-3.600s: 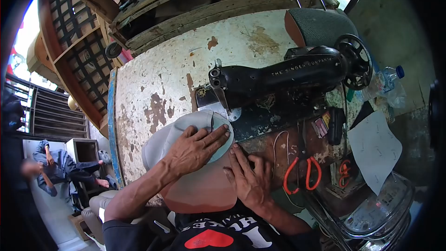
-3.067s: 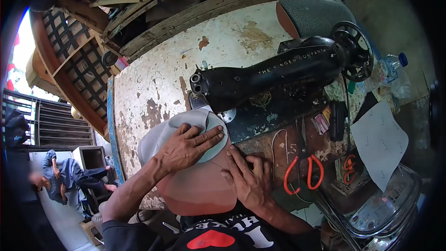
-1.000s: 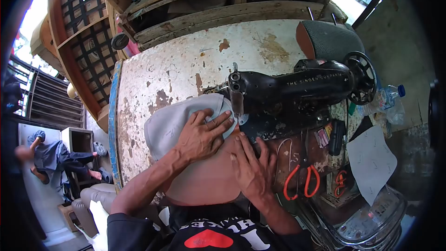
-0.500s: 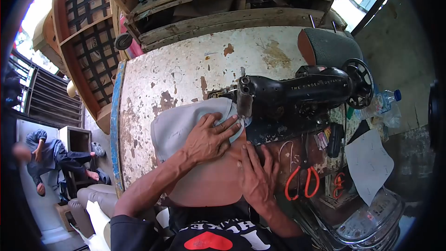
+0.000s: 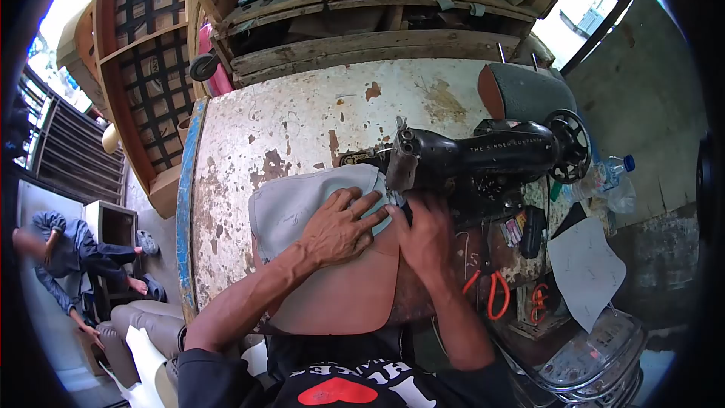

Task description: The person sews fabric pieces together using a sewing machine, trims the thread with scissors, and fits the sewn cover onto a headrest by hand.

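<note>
A black sewing machine (image 5: pixel 498 153) stands on the worn table. Under its needle end lies a work piece with a grey panel (image 5: pixel 291 208) on top of a brown panel (image 5: pixel 336 295). My left hand (image 5: pixel 343 227) presses flat on both panels, fingers spread, the fingertips close to the presser foot. Right up beside the needle, my right hand (image 5: pixel 424 238) is bent, its thumb pointing to the seam. The fingertips there are partly hidden and blurred, so I cannot tell whether they pinch anything.
Orange-handled scissors (image 5: pixel 498 295) lie right of my right arm, with a grey cut piece (image 5: pixel 587 268) farther right. A plastic bottle (image 5: pixel 608 174) is behind the machine's handwheel (image 5: pixel 568 147). A wooden shelf (image 5: pixel 377 49) borders the back. At the left a person (image 5: pixel 64 249) sits.
My right hand has moved up from the brown panel to the needle area. My left hand stays on the panels. The seated person's arm has reached down, and the view has tilted slightly.
</note>
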A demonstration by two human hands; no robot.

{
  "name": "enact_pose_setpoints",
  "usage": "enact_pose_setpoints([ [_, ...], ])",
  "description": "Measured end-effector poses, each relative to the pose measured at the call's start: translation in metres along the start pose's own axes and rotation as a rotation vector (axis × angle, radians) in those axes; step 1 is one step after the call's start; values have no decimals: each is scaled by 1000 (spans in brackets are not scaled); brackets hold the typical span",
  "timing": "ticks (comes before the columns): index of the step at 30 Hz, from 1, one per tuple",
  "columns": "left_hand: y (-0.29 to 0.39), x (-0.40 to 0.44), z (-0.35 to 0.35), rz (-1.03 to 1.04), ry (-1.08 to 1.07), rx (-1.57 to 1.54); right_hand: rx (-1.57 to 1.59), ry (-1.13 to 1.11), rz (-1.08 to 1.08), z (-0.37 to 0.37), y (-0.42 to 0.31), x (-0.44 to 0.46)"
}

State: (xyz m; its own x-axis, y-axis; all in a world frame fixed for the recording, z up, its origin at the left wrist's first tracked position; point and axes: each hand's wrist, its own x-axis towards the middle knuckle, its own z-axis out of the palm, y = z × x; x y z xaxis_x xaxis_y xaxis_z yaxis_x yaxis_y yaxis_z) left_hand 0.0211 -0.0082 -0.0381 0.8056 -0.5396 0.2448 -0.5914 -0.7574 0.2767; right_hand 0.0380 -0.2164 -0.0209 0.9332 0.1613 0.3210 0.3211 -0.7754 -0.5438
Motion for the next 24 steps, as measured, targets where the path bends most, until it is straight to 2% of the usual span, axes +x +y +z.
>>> enact_pose_setpoints([
  [3,0,0,-1,-7,-29,-20,0,17,-100,20,14,14],
  [5,1,-1,-2,-20,-20,-39,128,34,-110,24,21,16],
  [9,-1,-3,0,-3,-9,-7,67,57,-230,9,22,11],
  [11,0,-6,0,4,-17,-6,78,-132,-334,-5,31,10],
  [15,5,-10,0,-10,-54,-34,81,-267,-344,-34,37,13],
  [17,3,-9,-1,-10,-47,-25,-214,-268,-325,-46,51,30],
  [18,3,-9,0,-4,-48,-18,-219,-250,-190,-45,56,33],
  [19,3,-9,0,4,-48,-10,-219,-252,-192,-45,54,32],
  [21,3,-9,1,-1,-31,-4,-315,13,-146,-39,47,36],
  [22,5,-10,2,-3,-28,-12,-316,9,-149,-37,37,35],
  [24,5,-10,0,-3,-31,-10,-54,27,-267,-30,14,33],
])
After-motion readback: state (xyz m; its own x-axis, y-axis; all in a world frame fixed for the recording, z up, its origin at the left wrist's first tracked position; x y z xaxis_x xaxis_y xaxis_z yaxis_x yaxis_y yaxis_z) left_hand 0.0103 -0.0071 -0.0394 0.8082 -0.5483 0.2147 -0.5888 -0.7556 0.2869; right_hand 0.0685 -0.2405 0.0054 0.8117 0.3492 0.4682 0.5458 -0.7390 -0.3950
